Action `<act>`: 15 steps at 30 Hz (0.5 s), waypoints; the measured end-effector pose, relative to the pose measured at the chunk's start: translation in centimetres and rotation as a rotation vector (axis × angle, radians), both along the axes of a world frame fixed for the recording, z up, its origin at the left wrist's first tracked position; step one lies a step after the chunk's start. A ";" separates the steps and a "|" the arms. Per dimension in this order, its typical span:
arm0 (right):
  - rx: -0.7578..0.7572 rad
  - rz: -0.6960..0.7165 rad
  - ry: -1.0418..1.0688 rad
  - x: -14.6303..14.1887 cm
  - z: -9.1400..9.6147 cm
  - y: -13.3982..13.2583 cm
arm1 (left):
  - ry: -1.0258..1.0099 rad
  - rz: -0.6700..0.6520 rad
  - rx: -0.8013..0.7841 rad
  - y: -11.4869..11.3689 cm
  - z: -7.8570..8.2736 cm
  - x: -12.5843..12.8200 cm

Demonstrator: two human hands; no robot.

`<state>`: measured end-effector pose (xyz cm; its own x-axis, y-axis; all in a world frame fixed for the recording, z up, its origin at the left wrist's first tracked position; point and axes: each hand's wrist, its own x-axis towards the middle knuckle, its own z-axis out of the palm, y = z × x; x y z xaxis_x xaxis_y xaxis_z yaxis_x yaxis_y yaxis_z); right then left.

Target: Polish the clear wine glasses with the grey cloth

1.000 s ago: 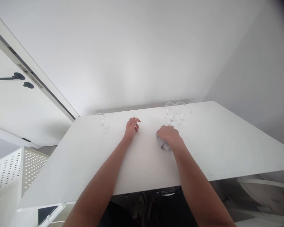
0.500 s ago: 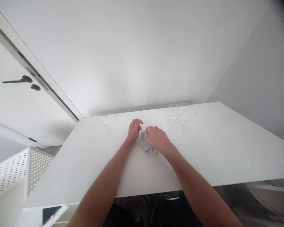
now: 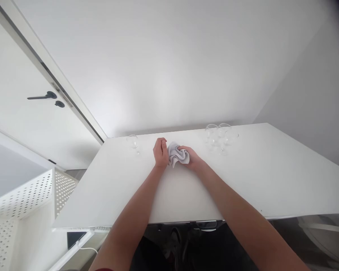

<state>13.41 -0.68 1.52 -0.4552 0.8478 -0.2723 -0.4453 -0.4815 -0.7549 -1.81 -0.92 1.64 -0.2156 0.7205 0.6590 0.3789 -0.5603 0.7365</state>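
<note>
A crumpled light grey cloth (image 3: 174, 153) is bunched between my two hands above the middle of the white table (image 3: 107, 188). My right hand (image 3: 190, 156) grips it from the right, thumb over the folds and fingers beneath. Against the cloth's left side is my left hand (image 3: 161, 152), its fingers curled closed; whatever they hold is hidden from view. A clear stemmed glass (image 3: 133, 142) stands to the left near the table's back edge. Several more stemmed glasses (image 3: 214, 139) are grouped close together to the right of my hands, also towards the back.
A pale wall (image 3: 158, 75) rises behind the table. On the left are a white door (image 3: 14, 86) with a black handle (image 3: 42, 96) and a white perforated panel (image 3: 31, 192). Dark chair-like shapes (image 3: 307, 241) lie below the front edge at right.
My right hand has turned from knuckles up to holding the cloth from its side, and the cloth is now raised and bunched. My left fingers have curled in more. The view has shifted slightly.
</note>
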 end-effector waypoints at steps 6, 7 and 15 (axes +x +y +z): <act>0.161 0.079 -0.025 0.2 -0.4 -0.1 | -0.044 0.340 0.109 -1.2 1.9 -3.4; 0.168 0.090 -0.018 0.3 -0.3 -0.1 | -0.081 0.377 0.069 -1.4 2.3 -4.2; 0.024 -0.034 0.002 0.4 -0.4 0.3 | -0.246 0.830 0.194 -1.9 4.2 -11.0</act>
<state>13.77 -0.33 1.15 -0.4261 0.8692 -0.2508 -0.4630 -0.4477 -0.7649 -12.82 -2.78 5.83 -0.7707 0.1491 0.6195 0.5619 -0.2993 0.7711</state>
